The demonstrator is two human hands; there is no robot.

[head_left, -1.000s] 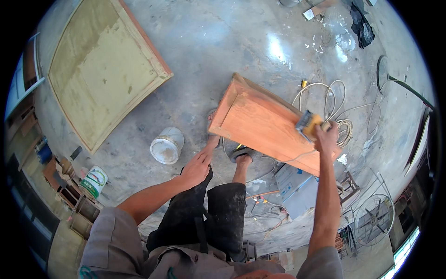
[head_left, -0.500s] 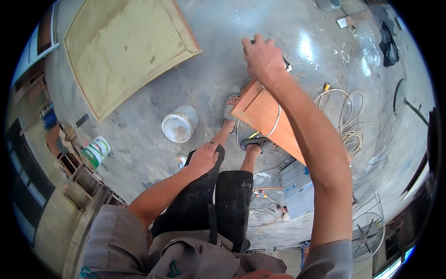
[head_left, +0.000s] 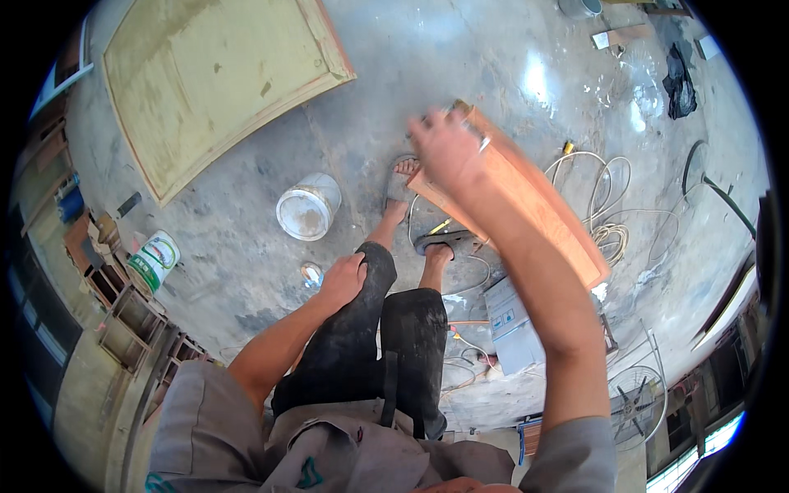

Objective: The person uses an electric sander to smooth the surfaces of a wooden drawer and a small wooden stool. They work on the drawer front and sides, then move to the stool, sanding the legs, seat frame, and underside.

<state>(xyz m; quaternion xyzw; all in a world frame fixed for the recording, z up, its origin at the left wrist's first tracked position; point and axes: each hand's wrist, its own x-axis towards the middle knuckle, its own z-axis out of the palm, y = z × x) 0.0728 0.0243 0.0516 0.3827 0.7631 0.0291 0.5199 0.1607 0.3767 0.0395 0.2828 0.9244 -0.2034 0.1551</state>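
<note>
"Where's the orange wooden panel [head_left: 544, 201]?"
"Right of the white bucket [head_left: 324, 188], its near side partly hidden by the forearm [head_left: 538, 275]."
"Right hand [head_left: 450, 149]?"
"Up and right of the bucket, motion-blurred, grasping a hand tool [head_left: 485, 144], nearly all covered."
"Left hand [head_left: 343, 281]?"
"Below the bucket, relaxed on the knee [head_left: 378, 267], fingertips indistinct."

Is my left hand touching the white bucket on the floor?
No, your left hand rests on your left knee, with the white bucket standing apart from it.
</note>
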